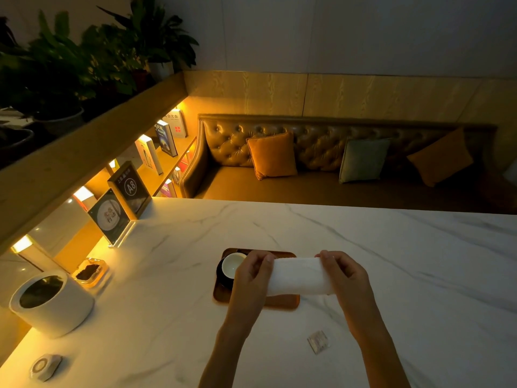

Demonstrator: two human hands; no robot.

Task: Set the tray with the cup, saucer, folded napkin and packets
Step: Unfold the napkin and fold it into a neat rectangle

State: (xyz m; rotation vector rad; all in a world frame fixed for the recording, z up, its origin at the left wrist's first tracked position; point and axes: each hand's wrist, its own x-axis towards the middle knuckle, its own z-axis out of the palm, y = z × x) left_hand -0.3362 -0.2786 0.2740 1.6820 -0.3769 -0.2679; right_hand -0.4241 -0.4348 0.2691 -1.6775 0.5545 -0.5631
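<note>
Both hands (253, 278) (342, 271) pinch the folded napkin (299, 275) over the tray (282, 302); a sign (131, 187) reads "A8".

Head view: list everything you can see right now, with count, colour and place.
Rectangular wooden tray: 1, brown, table centre.
Round cup: 1, white, on dark saucer, tray's left end.
Folded cloth napkin: 1, white, held above tray.
Small packet: 1, pale, on marble table, near right forearm.
Cylindrical bin: 1, white, table left.
Acrylic sign stands: 2, dark, far left.
Cushions: 3, two orange, one green, on sofa.
Left hand: napkin's left end.
Right hand: napkin's right end.
</note>
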